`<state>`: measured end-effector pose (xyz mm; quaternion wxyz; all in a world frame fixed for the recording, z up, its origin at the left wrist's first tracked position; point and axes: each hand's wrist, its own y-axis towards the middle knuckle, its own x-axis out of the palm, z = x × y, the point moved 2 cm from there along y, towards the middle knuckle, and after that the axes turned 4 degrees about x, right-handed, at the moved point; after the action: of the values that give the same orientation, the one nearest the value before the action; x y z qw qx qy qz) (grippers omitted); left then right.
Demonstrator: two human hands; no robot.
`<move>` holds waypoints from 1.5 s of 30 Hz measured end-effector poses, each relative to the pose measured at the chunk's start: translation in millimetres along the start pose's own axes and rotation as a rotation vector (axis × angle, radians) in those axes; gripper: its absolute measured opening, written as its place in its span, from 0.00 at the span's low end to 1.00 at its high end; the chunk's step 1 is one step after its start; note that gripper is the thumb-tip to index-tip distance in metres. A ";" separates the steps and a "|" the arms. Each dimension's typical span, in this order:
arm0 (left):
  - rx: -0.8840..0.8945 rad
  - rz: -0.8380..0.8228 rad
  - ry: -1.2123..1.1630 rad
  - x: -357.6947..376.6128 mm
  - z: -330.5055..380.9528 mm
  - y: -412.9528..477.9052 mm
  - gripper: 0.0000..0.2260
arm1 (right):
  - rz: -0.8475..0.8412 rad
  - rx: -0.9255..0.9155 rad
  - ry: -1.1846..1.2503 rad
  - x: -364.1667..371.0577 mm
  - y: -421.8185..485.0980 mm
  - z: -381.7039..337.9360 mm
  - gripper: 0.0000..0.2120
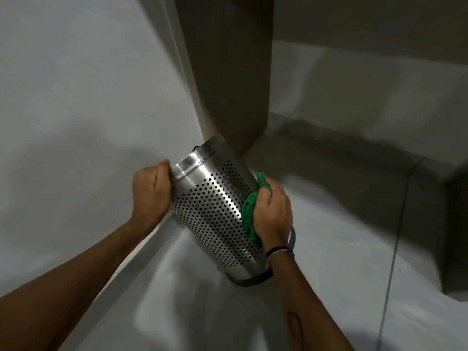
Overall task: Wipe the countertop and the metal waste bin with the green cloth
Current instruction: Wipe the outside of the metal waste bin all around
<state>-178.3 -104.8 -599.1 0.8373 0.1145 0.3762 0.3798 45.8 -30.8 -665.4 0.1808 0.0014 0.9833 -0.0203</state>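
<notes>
A perforated metal waste bin (215, 211) stands tilted on the pale floor, its top leaning toward the upper left and its dark base ring touching the floor at the lower right. My left hand (150, 192) grips the bin's smooth upper rim. My right hand (273, 214) holds a bunched green cloth (249, 211) pressed against the bin's right side. A dark band circles my right wrist. No countertop is in view.
A white wall (76, 97) rises on the left. A grey-brown panel (228, 72) stands right behind the bin. The pale tiled floor (342, 274) spreads to the right, with a dark grout line and a dark block (455, 236) at the right edge.
</notes>
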 end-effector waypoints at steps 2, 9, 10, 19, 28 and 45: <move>0.006 -0.014 -0.003 -3.0 1.8 -5.1 0.24 | 0.029 0.034 0.031 -5.7 -9.9 10.7 0.28; -0.049 -0.038 0.003 -12.7 -7.1 -9.8 0.25 | -0.031 -0.042 -0.047 8.1 -7.9 3.1 0.28; -0.011 -0.051 0.036 -15.7 -5.2 -9.2 0.26 | -0.037 -0.068 -0.077 9.2 -5.0 3.4 0.28; 0.133 -0.343 0.424 6.2 65.3 27.7 0.36 | 0.021 -0.229 -0.078 11.4 -32.4 30.3 0.31; 0.161 -0.368 0.274 0.4 63.1 19.9 0.38 | 0.086 -0.315 0.002 19.8 -46.1 9.7 0.30; -0.261 -0.055 0.065 -17.1 7.1 -37.2 0.29 | 0.093 -0.490 -0.383 5.2 -45.7 13.5 0.30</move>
<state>-160.0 -142.0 -602.7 0.8426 -0.0181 0.3536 0.4057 45.3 -77.0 -678.0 0.3584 -0.0009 0.9059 0.2257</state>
